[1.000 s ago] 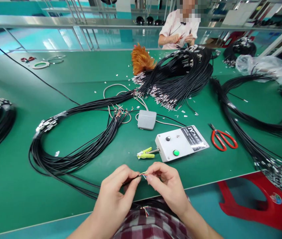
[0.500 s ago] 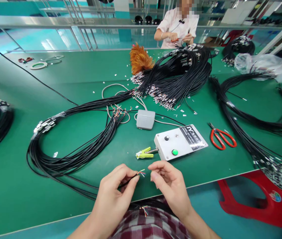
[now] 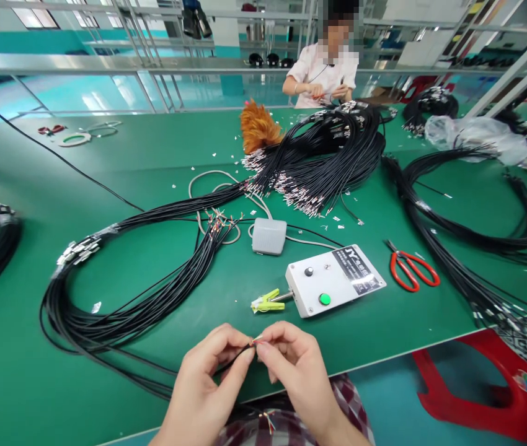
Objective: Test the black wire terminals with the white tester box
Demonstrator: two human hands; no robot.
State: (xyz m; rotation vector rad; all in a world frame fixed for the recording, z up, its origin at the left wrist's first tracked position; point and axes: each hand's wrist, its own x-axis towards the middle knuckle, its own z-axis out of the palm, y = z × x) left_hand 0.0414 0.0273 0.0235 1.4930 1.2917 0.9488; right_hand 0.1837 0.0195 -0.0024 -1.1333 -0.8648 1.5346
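Observation:
My left hand (image 3: 214, 371) pinches a black cable (image 3: 234, 357) close to its stripped end, at the front edge of the green table. Thin coloured wires (image 3: 256, 340) come out of that end. The fingertips of my right hand (image 3: 291, 362) are closed on these wires, right beside the left fingertips. Below my hands, more black cable with a fanned coloured wire end (image 3: 269, 421) lies over my lap. Just beyond my hands sits a white control box (image 3: 335, 282) with a green button; a yellow-green clip (image 3: 268, 301) is on its shaft.
A looped bundle of black cables (image 3: 128, 316) lies left, a larger pile (image 3: 333, 155) behind. Red-handled cutters (image 3: 412, 269) rest right of the box, a grey foot pedal (image 3: 269, 236) behind it. A red stool (image 3: 482, 384) stands below the edge. Across the table a person (image 3: 323, 71) works.
My right hand has moved left to the cable end and closed its fingers on the coloured wires. My left hand keeps its pinch. The view has tilted up slightly.

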